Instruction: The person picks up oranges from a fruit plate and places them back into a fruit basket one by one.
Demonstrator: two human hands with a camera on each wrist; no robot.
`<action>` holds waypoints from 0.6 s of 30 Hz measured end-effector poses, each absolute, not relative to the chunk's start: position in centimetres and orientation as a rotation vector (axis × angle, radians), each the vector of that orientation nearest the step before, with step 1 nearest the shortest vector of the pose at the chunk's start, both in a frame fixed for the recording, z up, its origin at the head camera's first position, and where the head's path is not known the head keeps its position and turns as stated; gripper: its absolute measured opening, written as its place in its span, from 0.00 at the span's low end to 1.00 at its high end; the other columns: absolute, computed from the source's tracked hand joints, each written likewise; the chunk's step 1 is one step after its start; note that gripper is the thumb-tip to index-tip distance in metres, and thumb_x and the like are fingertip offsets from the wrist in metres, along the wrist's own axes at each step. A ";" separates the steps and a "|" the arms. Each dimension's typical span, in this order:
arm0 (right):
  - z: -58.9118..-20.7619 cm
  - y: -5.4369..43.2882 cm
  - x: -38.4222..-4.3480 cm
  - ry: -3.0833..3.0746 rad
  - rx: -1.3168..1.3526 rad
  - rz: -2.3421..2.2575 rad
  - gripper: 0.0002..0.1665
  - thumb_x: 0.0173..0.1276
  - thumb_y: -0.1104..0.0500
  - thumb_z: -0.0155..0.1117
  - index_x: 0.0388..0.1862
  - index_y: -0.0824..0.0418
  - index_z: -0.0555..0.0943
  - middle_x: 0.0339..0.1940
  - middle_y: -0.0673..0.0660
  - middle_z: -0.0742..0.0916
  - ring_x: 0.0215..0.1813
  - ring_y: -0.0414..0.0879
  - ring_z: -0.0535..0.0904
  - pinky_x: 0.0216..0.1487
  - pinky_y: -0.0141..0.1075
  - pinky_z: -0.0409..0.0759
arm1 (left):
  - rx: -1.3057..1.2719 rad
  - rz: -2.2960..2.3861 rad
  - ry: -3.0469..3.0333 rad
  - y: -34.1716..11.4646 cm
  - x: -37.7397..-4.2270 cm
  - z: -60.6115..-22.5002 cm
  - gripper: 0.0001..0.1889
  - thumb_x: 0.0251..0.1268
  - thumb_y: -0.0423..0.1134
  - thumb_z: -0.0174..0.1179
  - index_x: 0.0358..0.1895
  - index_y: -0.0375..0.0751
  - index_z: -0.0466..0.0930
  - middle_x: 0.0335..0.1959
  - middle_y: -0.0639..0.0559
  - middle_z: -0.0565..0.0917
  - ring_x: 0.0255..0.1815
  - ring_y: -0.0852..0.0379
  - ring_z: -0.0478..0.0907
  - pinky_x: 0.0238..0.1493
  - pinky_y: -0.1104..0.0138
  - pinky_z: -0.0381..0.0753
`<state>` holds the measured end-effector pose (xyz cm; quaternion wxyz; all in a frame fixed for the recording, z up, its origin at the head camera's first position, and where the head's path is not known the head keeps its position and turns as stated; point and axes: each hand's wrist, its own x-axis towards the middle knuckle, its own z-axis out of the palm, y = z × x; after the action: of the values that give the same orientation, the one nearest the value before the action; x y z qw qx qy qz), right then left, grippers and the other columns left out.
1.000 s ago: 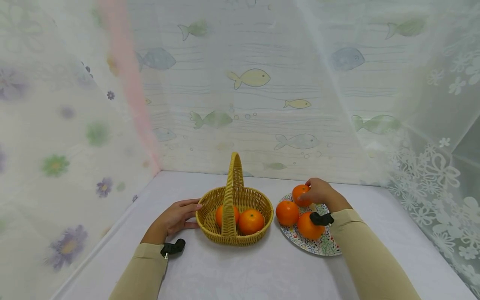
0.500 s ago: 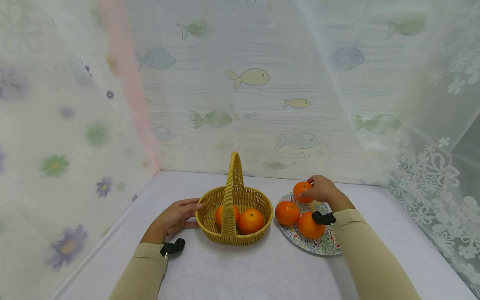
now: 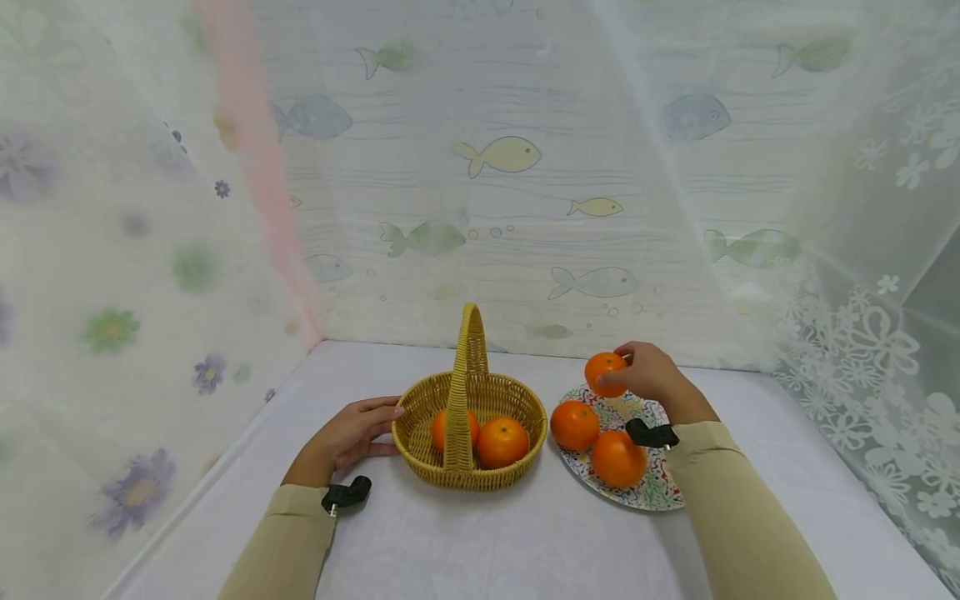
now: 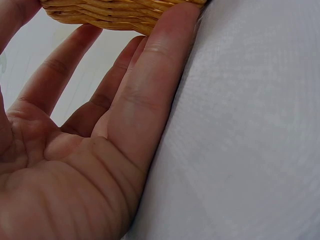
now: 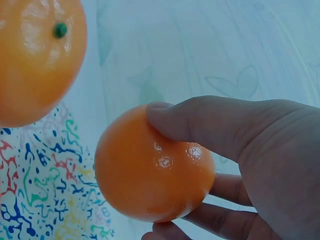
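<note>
My right hand (image 3: 654, 375) holds an orange (image 3: 604, 375) above the back of the patterned plate (image 3: 660, 492). In the right wrist view the thumb lies across the near side of that orange (image 5: 145, 170), with fingers curled behind and below it. Two more oranges rest on the plate, one at its left edge (image 3: 575, 426) and one nearer the front (image 3: 618, 459). My left hand (image 3: 360, 433) touches the left side of a yellow wicker basket (image 3: 420, 468). The left wrist view shows fairly straight fingers, their tips against the woven wall (image 4: 115, 15).
Inside the basket lie two oranges, one (image 3: 502, 442) on the right and another partly hidden by the tall arched handle (image 3: 459, 375). A white cloth (image 3: 480, 550) covers the table. Curtains printed with fish (image 3: 510, 156) and flowers hang behind and at the sides.
My right hand has raised its orange off the plate, slightly up and back. The front orange on the plate has shifted a little. The left hand and basket stay put.
</note>
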<state>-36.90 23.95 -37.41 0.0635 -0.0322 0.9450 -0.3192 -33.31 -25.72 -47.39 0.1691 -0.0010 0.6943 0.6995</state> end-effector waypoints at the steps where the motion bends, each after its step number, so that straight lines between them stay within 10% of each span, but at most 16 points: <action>1: -37.4 23.9 -36.9 2.854 -0.096 -0.971 0.47 0.65 0.45 0.73 0.73 0.69 0.68 0.65 0.71 0.79 0.55 0.62 0.79 0.57 0.52 0.85 | -0.003 1.989 1.975 -25.7 -33.3 -47.4 0.35 0.70 0.46 0.68 0.76 0.40 0.69 0.69 0.42 0.79 0.59 0.51 0.84 0.55 0.46 0.87; 18: -35.7 23.0 -35.2 2.850 -0.066 -1.138 0.48 0.66 0.39 0.72 0.75 0.64 0.68 0.70 0.69 0.76 0.59 0.62 0.76 0.52 0.47 0.84 | -0.016 1.999 1.964 -25.7 -33.5 -47.4 0.34 0.70 0.46 0.68 0.76 0.41 0.69 0.70 0.42 0.78 0.60 0.51 0.84 0.55 0.46 0.87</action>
<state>-35.21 23.00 -35.74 0.0362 -0.0215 0.9279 -0.3706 -33.52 -25.70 -47.44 0.1688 -0.0055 0.6907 0.7032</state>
